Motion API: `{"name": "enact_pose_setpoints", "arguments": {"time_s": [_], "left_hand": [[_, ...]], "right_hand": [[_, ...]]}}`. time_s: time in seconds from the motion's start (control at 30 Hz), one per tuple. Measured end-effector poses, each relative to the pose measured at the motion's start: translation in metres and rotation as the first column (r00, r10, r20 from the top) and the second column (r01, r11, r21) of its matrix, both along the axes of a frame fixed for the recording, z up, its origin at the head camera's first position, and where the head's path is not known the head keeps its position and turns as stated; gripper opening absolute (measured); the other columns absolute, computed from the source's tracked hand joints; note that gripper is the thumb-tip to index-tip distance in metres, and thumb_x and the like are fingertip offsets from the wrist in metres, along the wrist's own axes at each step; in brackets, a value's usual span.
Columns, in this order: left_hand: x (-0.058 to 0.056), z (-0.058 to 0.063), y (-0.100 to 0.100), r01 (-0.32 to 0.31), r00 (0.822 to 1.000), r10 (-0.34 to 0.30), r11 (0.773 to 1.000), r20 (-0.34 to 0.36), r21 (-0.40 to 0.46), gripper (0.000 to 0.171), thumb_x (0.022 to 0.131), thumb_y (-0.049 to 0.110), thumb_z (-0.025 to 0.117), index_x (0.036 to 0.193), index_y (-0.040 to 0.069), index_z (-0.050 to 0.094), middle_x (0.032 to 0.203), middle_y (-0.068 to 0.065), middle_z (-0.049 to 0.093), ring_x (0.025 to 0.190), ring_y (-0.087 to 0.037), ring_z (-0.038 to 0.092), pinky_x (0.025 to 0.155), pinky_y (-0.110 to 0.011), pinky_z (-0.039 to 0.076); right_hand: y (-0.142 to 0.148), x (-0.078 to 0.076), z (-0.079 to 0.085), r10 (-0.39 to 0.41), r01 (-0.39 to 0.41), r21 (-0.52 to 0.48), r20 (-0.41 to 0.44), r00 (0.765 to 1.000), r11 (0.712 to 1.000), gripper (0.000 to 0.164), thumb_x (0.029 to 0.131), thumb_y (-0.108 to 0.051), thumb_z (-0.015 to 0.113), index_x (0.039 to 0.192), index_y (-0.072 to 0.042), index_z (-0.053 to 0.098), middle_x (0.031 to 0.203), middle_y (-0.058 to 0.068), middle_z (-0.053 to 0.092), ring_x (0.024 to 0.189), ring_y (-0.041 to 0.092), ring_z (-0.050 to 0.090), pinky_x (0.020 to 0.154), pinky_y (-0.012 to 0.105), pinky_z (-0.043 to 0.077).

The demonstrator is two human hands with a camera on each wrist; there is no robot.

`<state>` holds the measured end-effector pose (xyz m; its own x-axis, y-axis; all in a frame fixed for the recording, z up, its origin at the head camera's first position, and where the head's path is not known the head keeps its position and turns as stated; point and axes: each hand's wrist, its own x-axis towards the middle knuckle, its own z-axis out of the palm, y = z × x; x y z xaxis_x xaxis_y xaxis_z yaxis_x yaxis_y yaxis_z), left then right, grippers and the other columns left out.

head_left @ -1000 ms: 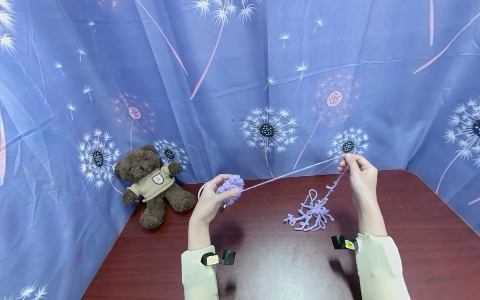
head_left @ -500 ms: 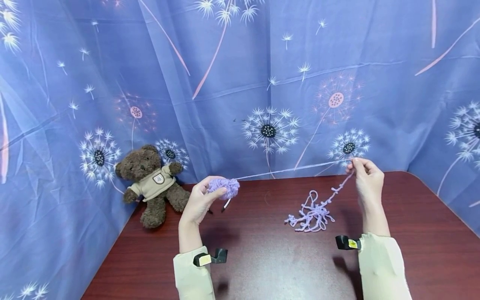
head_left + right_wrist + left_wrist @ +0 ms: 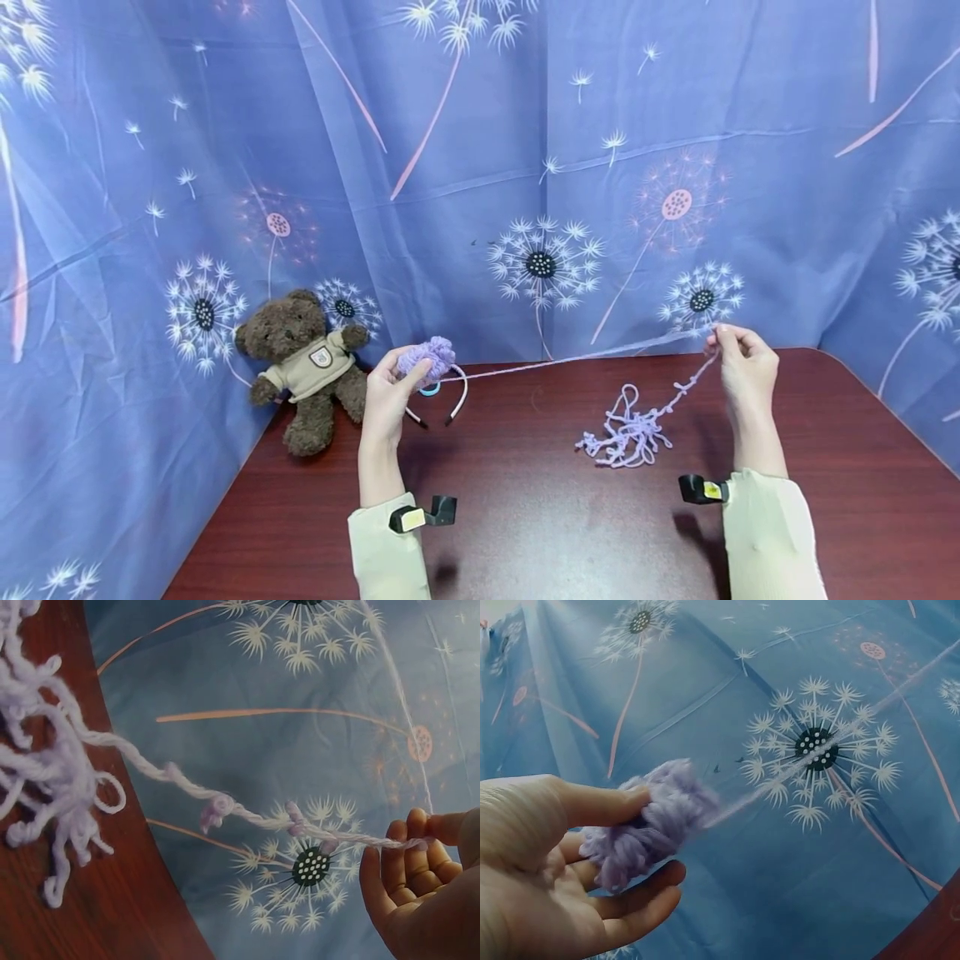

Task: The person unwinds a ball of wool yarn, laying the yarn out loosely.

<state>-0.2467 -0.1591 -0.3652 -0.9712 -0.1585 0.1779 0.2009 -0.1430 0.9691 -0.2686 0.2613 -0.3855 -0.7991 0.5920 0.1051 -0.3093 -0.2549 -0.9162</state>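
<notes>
My left hand (image 3: 386,408) holds a small bundle of lilac yarn (image 3: 660,817) between thumb and fingers, raised above the table's left part. From it a single strand (image 3: 555,362) stretches across to my right hand (image 3: 746,375), nearly straight with a slight sag. The right thumb and fingertips pinch the yarn. Below that hand a twisted, knotted length (image 3: 255,817) hangs down to a loose lilac tangle (image 3: 633,437) lying on the table. Behind the bundle, a pale headband (image 3: 462,392) with dark tips and a small blue ring (image 3: 430,390) are partly hidden.
A brown teddy bear (image 3: 307,367) in a beige sweater sits at the table's back left, against the blue dandelion curtain (image 3: 450,250). The dark red table (image 3: 540,517) has its back edge along the curtain.
My left hand has moved left, and the bundle in it has turned, uncovering the headband. My right hand has shifted slightly right and down, still pinching the yarn. The strand between them is longer.
</notes>
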Motion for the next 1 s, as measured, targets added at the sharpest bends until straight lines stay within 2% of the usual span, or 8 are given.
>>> {"name": "enact_pose_setpoints", "arguments": {"time_s": [0.13, 0.23, 0.4, 0.53, 0.63, 0.77, 0.87, 1.0], "left_hand": [[0.000, 0.000, -0.004, -0.032, 0.999, 0.032, 0.989, 0.005, 0.144, 0.018, 0.093, -0.001, 0.059, 0.111, 0.004, 0.058, 0.092, 0.006, 0.064, 0.072, -0.007, 0.066, 0.065, -0.024, 0.061], [0.000, 0.001, -0.001, -0.023, 1.000, 0.024, 0.982, -0.002, 0.190, 0.019, 0.093, -0.003, 0.058, 0.110, 0.007, 0.057, 0.095, 0.004, 0.062, 0.072, -0.007, 0.065, 0.063, -0.025, 0.061], [-0.001, 0.002, 0.020, 0.102, 0.994, -0.095, 0.982, -0.050, 0.158, 0.028, 0.091, -0.008, 0.058, 0.114, 0.008, 0.057, 0.100, 0.001, 0.061, 0.076, -0.009, 0.064, 0.063, -0.025, 0.059], [-0.001, 0.002, 0.041, 0.205, 0.975, -0.197, 0.975, -0.102, 0.082, 0.036, 0.090, -0.009, 0.058, 0.126, -0.001, 0.054, 0.106, -0.001, 0.058, 0.078, -0.009, 0.063, 0.063, -0.023, 0.058], [-0.001, 0.002, 0.054, 0.264, 0.957, -0.259, 0.964, -0.129, 0.027, 0.043, 0.090, -0.009, 0.058, 0.133, -0.008, 0.048, 0.109, -0.001, 0.057, 0.078, -0.007, 0.062, 0.063, -0.022, 0.057], [0.000, 0.002, 0.066, 0.313, 0.943, -0.310, 0.950, -0.123, 0.001, 0.045, 0.090, -0.009, 0.058, 0.133, -0.010, 0.047, 0.112, -0.003, 0.058, 0.080, -0.007, 0.062, 0.066, -0.023, 0.058], [0.002, 0.003, 0.071, 0.318, 0.942, -0.316, 0.948, -0.111, 0.002, 0.045, 0.089, -0.009, 0.059, 0.133, -0.010, 0.048, 0.114, -0.007, 0.058, 0.081, -0.008, 0.063, 0.069, -0.022, 0.058], [0.004, 0.004, 0.078, 0.304, 0.948, -0.301, 0.953, -0.105, 0.005, 0.044, 0.089, -0.008, 0.060, 0.131, -0.009, 0.050, 0.111, -0.006, 0.059, 0.076, -0.008, 0.064, 0.070, -0.021, 0.058]], "right_hand": [[0.003, -0.001, -0.003, 0.009, -0.009, 0.007, 0.040, 0.999, 1.000, 0.021, 0.094, -0.006, 0.060, 0.077, -0.015, 0.068, 0.060, -0.009, 0.065, 0.055, 0.002, 0.060, 0.059, 0.009, 0.053], [0.005, -0.002, -0.005, 0.026, -0.031, 0.050, 0.093, 0.995, 0.998, 0.023, 0.094, -0.008, 0.060, 0.075, -0.018, 0.068, 0.059, -0.011, 0.064, 0.055, -0.001, 0.059, 0.060, 0.008, 0.051], [0.001, -0.001, -0.006, 0.081, -0.128, 0.217, 0.215, 0.973, 0.968, 0.024, 0.095, -0.016, 0.060, 0.076, -0.030, 0.064, 0.061, -0.023, 0.062, 0.059, -0.008, 0.056, 0.060, 0.005, 0.047], [-0.012, 0.000, -0.002, 0.077, -0.170, 0.353, 0.264, 0.962, 0.920, 0.015, 0.095, -0.020, 0.060, 0.085, -0.030, 0.063, 0.068, -0.033, 0.058, 0.067, -0.012, 0.055, 0.064, 0.003, 0.046], [-0.030, 0.002, 0.004, 0.071, -0.194, 0.466, 0.269, 0.961, 0.863, 0.011, 0.096, -0.021, 0.060, 0.101, -0.015, 0.067, 0.073, -0.037, 0.054, 0.073, -0.013, 0.052, 0.070, 0.003, 0.044], [-0.061, 0.009, 0.012, 0.150, -0.293, 0.637, 0.271, 0.951, 0.712, 0.035, 0.098, -0.026, 0.057, 0.121, -0.001, 0.062, 0.101, -0.006, 0.070, 0.085, -0.011, 0.051, 0.083, 0.011, 0.043], [-0.093, 0.015, 0.015, 0.290, -0.402, 0.677, 0.279, 0.916, 0.617, 0.037, 0.099, -0.027, 0.055, 0.124, -0.001, 0.060, 0.126, 0.021, 0.063, 0.104, 0.010, 0.060, 0.100, 0.032, 0.048], [-0.139, 0.027, 0.010, 0.466, -0.530, 0.678, 0.300, 0.832, 0.510, 0.036, 0.098, -0.025, 0.057, 0.124, -0.002, 0.061, 0.128, 0.020, 0.063, 0.119, 0.035, 0.059, 0.107, 0.051, 0.045]]}}
